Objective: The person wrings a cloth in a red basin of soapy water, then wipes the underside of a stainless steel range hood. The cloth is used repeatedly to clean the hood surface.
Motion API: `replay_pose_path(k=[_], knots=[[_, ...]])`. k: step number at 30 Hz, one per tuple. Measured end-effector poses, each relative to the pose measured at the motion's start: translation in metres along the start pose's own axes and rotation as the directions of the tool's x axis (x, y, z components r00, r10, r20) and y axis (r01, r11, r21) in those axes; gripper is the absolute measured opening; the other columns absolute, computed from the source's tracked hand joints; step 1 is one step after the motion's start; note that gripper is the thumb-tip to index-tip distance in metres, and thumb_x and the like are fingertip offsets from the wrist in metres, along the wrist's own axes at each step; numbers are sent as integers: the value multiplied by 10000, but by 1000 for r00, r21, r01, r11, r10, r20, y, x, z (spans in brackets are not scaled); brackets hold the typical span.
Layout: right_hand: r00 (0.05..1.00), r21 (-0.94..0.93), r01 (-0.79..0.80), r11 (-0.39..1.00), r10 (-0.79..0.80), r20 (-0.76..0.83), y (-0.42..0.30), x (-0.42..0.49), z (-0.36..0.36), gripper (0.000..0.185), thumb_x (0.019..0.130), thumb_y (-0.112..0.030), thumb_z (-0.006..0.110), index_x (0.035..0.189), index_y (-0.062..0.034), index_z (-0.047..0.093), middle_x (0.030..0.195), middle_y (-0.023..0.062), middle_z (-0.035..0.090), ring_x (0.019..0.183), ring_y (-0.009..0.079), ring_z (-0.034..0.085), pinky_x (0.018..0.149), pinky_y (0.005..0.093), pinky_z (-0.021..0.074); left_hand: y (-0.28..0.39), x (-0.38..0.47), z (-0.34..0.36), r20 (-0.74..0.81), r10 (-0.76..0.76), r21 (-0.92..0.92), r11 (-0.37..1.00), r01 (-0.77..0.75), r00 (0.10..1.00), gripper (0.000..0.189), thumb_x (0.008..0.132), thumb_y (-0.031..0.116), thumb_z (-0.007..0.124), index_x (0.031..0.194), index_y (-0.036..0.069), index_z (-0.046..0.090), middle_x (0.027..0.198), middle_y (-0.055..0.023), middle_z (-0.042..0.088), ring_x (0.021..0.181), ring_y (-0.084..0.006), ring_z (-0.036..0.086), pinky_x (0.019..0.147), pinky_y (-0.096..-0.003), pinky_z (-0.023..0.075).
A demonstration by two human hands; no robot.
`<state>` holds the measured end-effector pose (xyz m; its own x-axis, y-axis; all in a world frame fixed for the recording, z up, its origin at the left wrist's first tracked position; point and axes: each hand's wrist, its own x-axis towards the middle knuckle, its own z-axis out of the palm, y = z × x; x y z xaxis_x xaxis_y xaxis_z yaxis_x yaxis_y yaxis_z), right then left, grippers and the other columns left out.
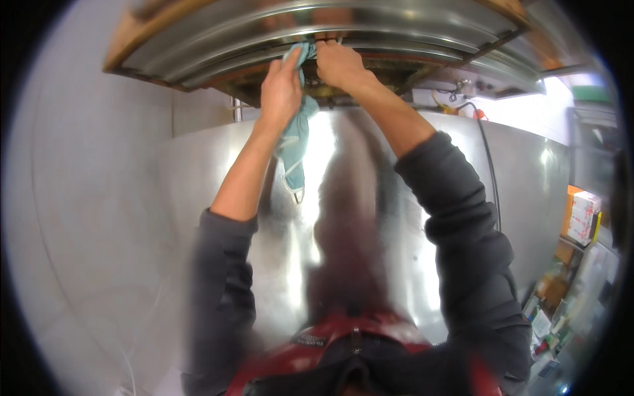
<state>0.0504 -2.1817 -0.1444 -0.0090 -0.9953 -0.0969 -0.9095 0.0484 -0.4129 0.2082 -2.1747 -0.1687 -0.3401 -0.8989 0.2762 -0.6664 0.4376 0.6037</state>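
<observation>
My left hand grips a teal cloth with pale edging near its upper end. The rest of the cloth hangs down over the steel work surface. A bunched part of it lies between my two hands, against the lower rail of a stainless-steel unit. My right hand is up at the same rail, close beside the cloth. Its fingertips are bent over the metal edge and partly hidden, so whether they hold cloth is unclear.
Wood-coloured edging frames the unit's left end, and its underside looks dark and stained. A dark cable runs down across the steel at right. Beyond stand a white printed box and cluttered items. A pale wall is at left.
</observation>
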Motion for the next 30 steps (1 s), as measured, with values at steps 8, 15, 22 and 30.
replay_pose_path(k=[8, 15, 22, 30], knots=[[985, 700, -145, 699, 169, 35, 30, -31, 32, 490, 867, -41, 547, 1350, 24, 503, 1329, 172, 569, 1105, 262, 615, 924, 354, 486, 7, 17, 23, -11, -63, 199, 978, 64, 998, 519, 842, 13, 536, 1348, 131, 524, 1088, -258, 543, 868, -468, 604, 768, -511, 506], [948, 592, -18, 806, 202, -246, 19, -19, 34, 466, 865, -39, 536, 1328, 11, 533, 1171, 127, 675, 1037, 165, 627, 897, 305, 484, 24, 7, 24, 118, -40, 339, 941, -2, 992, 553, 847, 55, 541, 1385, 171, 487, 1123, -263, 546, 839, -452, 638, 754, -518, 531], [951, 701, -65, 711, 256, -172, 40, -52, 23, 347, 885, -79, 565, 1212, 21, 624, 989, 113, 723, 893, 186, 669, 843, 304, 514, 50, 53, 44, 193, -242, 485, 866, 122, 951, 544, 851, 123, 576, 1380, 100, 451, 1137, -265, 606, 926, -402, 661, 785, -473, 541], [869, 804, -53, -592, 370, 329, 39, -37, 22, 387, 971, -7, 382, 1322, 157, 390, 1333, 288, 476, 1217, 375, 526, 1044, 431, 466, 45, 2, 41, -85, -481, -113, 875, 471, 872, 463, 937, 277, 519, 1281, -32, 493, 1001, -298, 655, 899, -468, 636, 814, -496, 493]])
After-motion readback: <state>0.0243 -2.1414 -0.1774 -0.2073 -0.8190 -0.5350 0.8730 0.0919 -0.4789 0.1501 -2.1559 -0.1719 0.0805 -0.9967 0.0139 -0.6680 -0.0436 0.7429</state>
